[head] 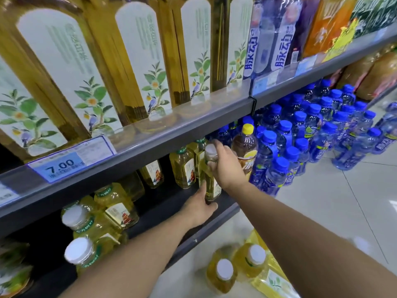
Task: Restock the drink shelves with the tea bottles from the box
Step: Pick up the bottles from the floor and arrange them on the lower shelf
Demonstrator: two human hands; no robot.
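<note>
Tea bottle (210, 183) stands upright at the lower shelf's (167, 201) near edge, long axis vertical. Right hand (225, 166) grips its neck from the right, and left hand (198, 208) cradles its base, thumb curled underneath. Its row lies directly behind.

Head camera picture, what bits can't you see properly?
Head view, tea bottle: its base is covered by the left hand, its neck partly by the right hand.
Head view, yellow pack on the floor: cut off by the bottom edge and the right arm, and blurred.
Head view, price tag: only 7.00 reads; the small print is too tiny.
Head view, back of the lower shelf: too dark to see.
</note>
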